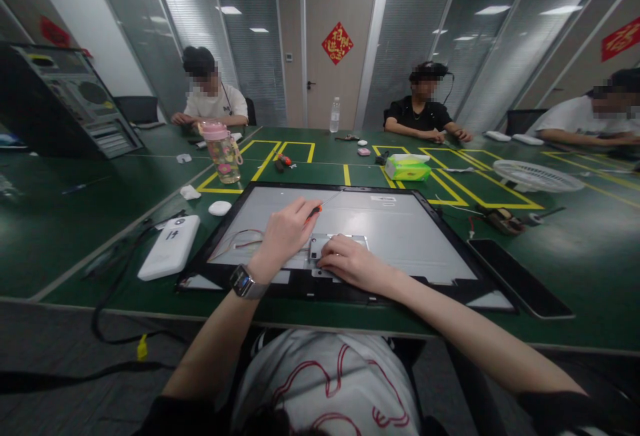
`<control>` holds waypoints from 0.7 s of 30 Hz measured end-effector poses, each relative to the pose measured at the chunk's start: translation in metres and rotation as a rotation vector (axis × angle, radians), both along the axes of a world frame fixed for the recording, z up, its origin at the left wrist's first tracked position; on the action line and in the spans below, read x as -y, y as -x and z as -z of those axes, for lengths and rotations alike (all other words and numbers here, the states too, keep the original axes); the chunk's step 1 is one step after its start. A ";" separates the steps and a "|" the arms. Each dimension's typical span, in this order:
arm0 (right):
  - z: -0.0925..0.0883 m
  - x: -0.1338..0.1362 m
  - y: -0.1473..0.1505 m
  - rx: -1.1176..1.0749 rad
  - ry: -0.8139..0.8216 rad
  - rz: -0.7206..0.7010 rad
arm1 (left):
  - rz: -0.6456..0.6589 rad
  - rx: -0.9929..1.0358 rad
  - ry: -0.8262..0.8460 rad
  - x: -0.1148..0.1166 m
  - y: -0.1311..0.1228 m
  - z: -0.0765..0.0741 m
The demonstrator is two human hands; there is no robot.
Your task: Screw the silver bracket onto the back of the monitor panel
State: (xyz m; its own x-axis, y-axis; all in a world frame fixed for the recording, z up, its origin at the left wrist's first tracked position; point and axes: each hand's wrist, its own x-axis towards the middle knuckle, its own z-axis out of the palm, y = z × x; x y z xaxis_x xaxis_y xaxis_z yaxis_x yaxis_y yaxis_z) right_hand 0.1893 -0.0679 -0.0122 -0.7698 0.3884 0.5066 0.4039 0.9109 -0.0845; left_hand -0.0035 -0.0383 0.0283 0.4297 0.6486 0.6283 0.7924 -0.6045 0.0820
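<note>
Monitor panel (400,223) lies back-up on green table (575,256), directly before person. Left hand (283,236), watch on wrist, closed around orange-handled screwdriver (316,209); shaft points up-right over panel. Right hand (350,263) lies palm-down on metal cover plate (350,241) at panel's near edge, fingertips curled at plate's left end; grasp not determinable. White power bank (170,247) just left of panel.

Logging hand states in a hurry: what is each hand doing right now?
Left hand: closed around the screwdriver.
Right hand: open, holding nothing, fingertips resting on the metal plate on the panel.
</note>
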 end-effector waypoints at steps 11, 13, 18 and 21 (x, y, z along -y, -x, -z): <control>0.003 -0.002 0.001 0.071 -0.121 0.060 | 0.009 0.005 0.014 0.000 -0.002 0.000; 0.003 -0.003 0.002 0.087 -0.125 0.076 | 0.006 0.000 0.022 0.000 -0.002 -0.001; 0.002 -0.004 0.004 0.116 -0.158 0.096 | 0.005 -0.011 0.033 0.001 -0.002 -0.001; 0.000 -0.003 0.004 0.123 -0.169 0.109 | 0.011 -0.006 0.035 0.000 -0.003 0.000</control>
State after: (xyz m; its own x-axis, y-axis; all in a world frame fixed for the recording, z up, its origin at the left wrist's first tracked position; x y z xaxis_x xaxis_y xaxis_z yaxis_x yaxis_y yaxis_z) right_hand 0.1852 -0.0648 -0.0119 -0.7878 0.3901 0.4766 0.4986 0.8583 0.1216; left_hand -0.0008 -0.0388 0.0286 0.4407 0.6657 0.6022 0.7864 -0.6098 0.0986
